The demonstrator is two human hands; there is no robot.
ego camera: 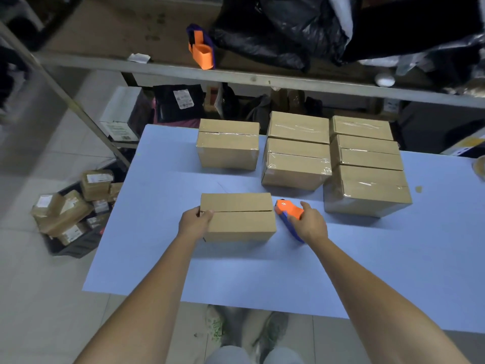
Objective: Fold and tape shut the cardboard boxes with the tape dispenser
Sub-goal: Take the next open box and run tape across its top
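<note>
now the untaped box [237, 216] sits on the blue table [157, 258], flaps folded, seam bare; our left hand [195, 220] grips its left end, thumb on the seam; our right hand [311, 224] is curled round the tape dispenser [287, 210] just beside its right end; we should start the tape on that end face and pull straight along the seam

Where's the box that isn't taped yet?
In the head view, the untaped box sits on the blue table, nearer than the taped boxes. The left hand grips its left end; the right hand holds the tape dispenser at its right end.
</note>
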